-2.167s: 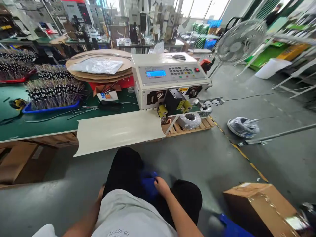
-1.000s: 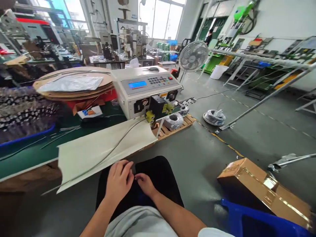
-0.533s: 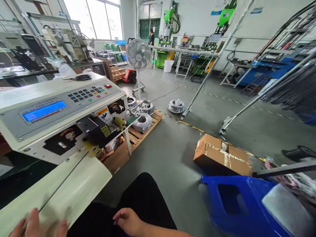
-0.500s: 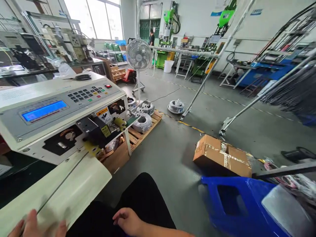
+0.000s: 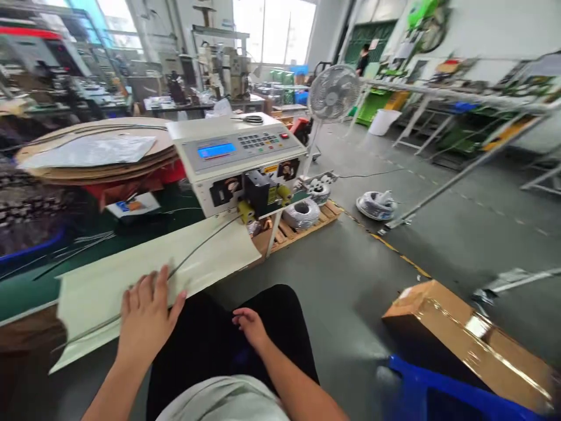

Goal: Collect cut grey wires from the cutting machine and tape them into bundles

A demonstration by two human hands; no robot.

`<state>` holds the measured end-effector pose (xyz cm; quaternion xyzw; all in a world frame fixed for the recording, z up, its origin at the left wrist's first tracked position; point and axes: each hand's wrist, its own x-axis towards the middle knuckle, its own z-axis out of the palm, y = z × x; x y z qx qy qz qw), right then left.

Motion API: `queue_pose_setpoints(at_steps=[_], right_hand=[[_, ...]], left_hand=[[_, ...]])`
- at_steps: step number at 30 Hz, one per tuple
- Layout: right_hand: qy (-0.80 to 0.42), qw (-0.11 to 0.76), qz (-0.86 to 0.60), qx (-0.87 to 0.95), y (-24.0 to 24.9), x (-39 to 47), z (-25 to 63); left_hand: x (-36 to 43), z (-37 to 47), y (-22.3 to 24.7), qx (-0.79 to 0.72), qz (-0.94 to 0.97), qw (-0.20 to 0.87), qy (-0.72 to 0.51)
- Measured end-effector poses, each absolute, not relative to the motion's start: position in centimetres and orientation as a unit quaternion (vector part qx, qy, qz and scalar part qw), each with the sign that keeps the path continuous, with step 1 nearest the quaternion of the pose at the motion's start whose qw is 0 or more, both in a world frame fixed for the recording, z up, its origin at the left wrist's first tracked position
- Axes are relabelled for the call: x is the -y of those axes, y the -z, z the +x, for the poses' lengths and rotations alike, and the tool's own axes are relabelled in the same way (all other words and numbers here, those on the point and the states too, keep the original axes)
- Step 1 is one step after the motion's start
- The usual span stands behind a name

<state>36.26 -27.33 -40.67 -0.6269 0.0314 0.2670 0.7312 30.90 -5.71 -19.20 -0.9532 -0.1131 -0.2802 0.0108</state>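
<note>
Running lengthwise over the cream chute, the thin gray cable leads out from the yellow rollers of the wire-cutting machine and slants toward the person's left, passing beneath the left hand. That hand lies palm down across the line, its fingers pointing up and away from the body, so the cable's long axis crosses the fingers rather than following them. One stretch lies between the fingertips and the rollers, to the hand's right; the other shows to its left and reaches just past the chute's outer end. The left fingers are apart, with the thumb spread well to the side, and whether they press on the cable or only cover it cannot be told. Farther from the cable, the right hand is above the dark trousers, its fingers loosely bent and nothing visible in them; whether the fingertips meet cannot be told. Clearly, the left hand is the nearer one.
</note>
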Motion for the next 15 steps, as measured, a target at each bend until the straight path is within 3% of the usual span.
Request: queue_pose_setpoints(at_steps=[4, 15], right_hand=[[-0.289, 0.708, -0.644, -0.013, 40.4, 26.8, 36.0], [-0.259, 0.713, -0.651, 0.011, 38.5, 28.6, 35.4]], left_hand=[[4.3, 28.9, 18.8, 0.128, -0.961, 0.054, 0.239], [2.9, 27.9, 19.8, 0.127, -0.971, 0.026, 0.201]])
